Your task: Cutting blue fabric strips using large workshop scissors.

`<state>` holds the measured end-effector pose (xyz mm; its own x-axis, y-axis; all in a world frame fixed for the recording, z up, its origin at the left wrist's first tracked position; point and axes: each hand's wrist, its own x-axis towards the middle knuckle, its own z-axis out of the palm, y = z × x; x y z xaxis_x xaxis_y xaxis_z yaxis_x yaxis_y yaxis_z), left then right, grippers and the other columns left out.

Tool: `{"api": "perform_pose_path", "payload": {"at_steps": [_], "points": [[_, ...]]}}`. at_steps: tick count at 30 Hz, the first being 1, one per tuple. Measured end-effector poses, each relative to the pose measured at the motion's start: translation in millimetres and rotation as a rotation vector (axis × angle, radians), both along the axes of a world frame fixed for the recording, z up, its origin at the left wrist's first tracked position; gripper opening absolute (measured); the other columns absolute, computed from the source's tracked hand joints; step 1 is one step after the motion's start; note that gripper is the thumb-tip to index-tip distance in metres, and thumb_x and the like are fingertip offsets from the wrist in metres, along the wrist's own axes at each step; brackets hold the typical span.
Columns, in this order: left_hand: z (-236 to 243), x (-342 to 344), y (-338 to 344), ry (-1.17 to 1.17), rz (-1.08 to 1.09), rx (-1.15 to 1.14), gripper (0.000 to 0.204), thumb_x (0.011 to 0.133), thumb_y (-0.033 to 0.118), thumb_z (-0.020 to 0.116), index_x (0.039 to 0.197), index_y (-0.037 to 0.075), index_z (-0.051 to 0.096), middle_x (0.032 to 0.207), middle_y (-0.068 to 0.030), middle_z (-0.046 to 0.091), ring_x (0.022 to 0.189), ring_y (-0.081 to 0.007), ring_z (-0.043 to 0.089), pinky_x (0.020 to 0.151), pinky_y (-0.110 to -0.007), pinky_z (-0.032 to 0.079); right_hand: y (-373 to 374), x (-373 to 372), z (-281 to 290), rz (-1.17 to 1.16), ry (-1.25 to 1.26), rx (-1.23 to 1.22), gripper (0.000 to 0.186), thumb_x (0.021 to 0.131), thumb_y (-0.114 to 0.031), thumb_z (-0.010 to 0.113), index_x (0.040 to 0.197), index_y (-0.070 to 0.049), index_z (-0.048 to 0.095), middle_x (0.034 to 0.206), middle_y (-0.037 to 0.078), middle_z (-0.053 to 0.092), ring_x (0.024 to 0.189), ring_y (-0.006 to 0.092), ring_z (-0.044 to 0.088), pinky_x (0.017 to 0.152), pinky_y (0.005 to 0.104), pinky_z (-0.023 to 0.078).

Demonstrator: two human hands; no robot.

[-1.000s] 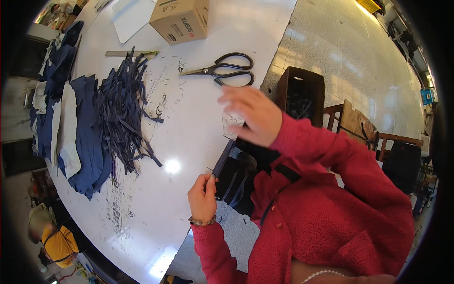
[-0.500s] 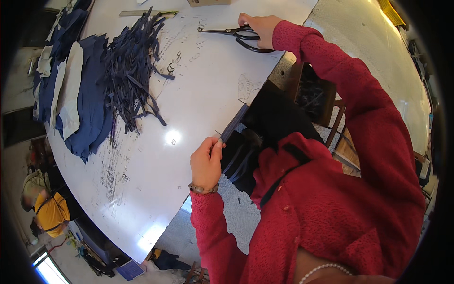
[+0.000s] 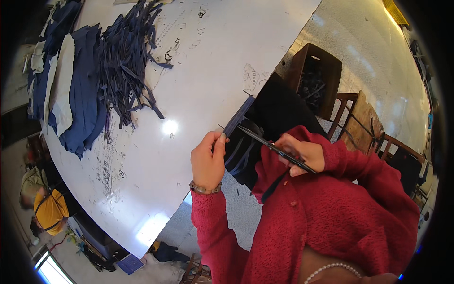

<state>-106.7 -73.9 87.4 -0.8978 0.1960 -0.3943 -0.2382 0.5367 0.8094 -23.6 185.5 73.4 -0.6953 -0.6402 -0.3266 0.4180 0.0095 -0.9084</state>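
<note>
I am viewing the table (image 3: 203, 90), its heap of dark strips (image 3: 125, 66) lying well back from the near edge, presumably for working room. Scissors (image 3: 270, 144), grasped in the right hand (image 3: 305, 152), are pointing toward that edge, where the left hand (image 3: 208, 158) is pinching a narrow dark bundle (image 3: 238, 115), apparently steadying it.

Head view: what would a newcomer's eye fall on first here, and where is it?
Probably the red jacket, filling the lower right. Near the centre, the right hand holds dark scissors pointing toward the dark strips pinched in the left hand at the edge of the white table. Next comes the tangled navy heap at the upper left.
</note>
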Motion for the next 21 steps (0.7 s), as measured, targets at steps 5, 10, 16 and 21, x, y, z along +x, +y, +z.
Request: {"api": "perform_pose_path", "payload": {"at_steps": [5,10,16,21], "points": [[-0.5,0.6,-1.6,-0.036,0.007,0.017,0.018,0.093,0.011,0.052,0.088,-0.002,0.062,0.062,0.0034,0.048,0.059,-0.0047,0.041,0.055,-0.021,0.032,-13.2,2.3,0.1,0.022,-0.075,0.051,0.065,0.086,-0.037,0.065,0.127,0.002,0.032,0.083,0.007,0.054,0.075,0.0160,0.057,0.070,0.0295,0.046],[-5.3,0.0,-5.8,0.047,-0.020,-0.023,0.017,0.092,0.017,0.055,0.088,0.003,0.064,0.058,-0.0036,0.055,0.051,-0.0118,0.050,0.051,-0.027,0.039,-19.0,1.4,-5.6,0.008,-0.008,0.112,0.061,0.087,-0.041,0.064,0.122,0.001,0.037,0.077,0.006,0.053,0.066,0.0145,0.057,0.062,0.0273,0.046],[-3.4,0.1,-4.8,0.047,-0.029,-0.058,0.016,0.091,0.017,0.055,0.089,0.003,0.064,0.060,-0.0047,0.058,0.052,-0.0138,0.053,0.052,-0.029,0.041,-31.0,-5.6,-2.4,-0.053,0.018,0.132,0.057,0.088,-0.041,0.063,0.120,0.000,0.039,0.071,0.004,0.050,0.060,0.0135,0.051,0.057,0.0278,0.041],[-3.7,0.5,-4.7,0.052,-0.026,-0.050,0.016,0.091,0.017,0.055,0.090,0.003,0.064,0.062,-0.0053,0.059,0.054,-0.0147,0.054,0.053,-0.029,0.042,-44.0,-6.7,-3.0,-0.093,0.078,0.241,0.053,0.089,-0.040,0.062,0.116,0.000,0.042,0.064,0.004,0.046,0.058,0.0138,0.048,0.056,0.0295,0.038]]}}
